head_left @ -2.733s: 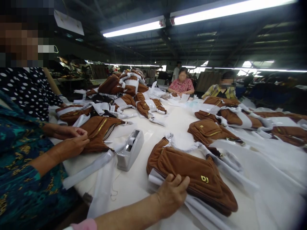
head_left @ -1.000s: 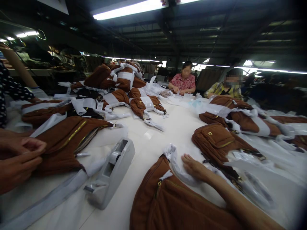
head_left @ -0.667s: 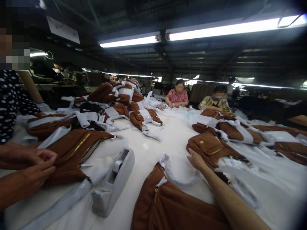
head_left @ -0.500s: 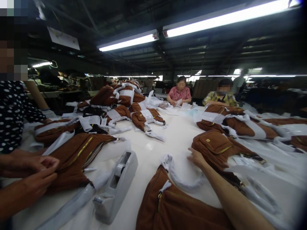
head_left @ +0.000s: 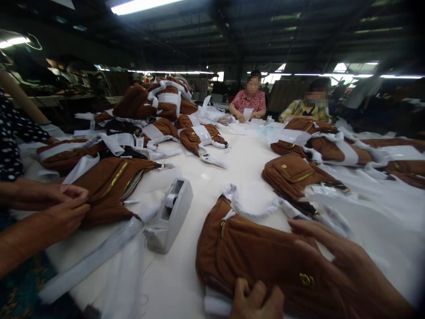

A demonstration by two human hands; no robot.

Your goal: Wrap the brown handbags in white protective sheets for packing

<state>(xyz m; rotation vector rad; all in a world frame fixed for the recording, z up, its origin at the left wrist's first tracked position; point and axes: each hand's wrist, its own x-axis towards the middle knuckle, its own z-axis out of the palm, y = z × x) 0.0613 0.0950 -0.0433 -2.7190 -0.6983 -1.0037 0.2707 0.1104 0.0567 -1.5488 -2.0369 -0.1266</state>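
Note:
Right in front of me lies a brown handbag (head_left: 259,252) with a gold zipper pull, a small gold emblem and a strap (head_left: 255,215) wrapped in white film. My left hand (head_left: 257,299) has its fingers curled at the bag's near edge, gripping the fabric; the thumb is hidden. Over the bag's right end is my right hand (head_left: 345,257), fingers stretched out and thumb apart, slightly blurred. Whether it touches the bag I cannot tell. Beyond it sits another brown bag (head_left: 288,173) with a gold emblem.
A grey tape dispenser (head_left: 171,217) stands left of my bag. At the left, a co-worker's hands (head_left: 71,204) are at another brown bag (head_left: 113,190). Wrapped bags (head_left: 152,102) are piled farther back. Two people sit across the white table (head_left: 206,186).
My right hand has drawn back from the strap to over the bag's right side. My left hand has come into view at the bag's near edge. The view has tilted down.

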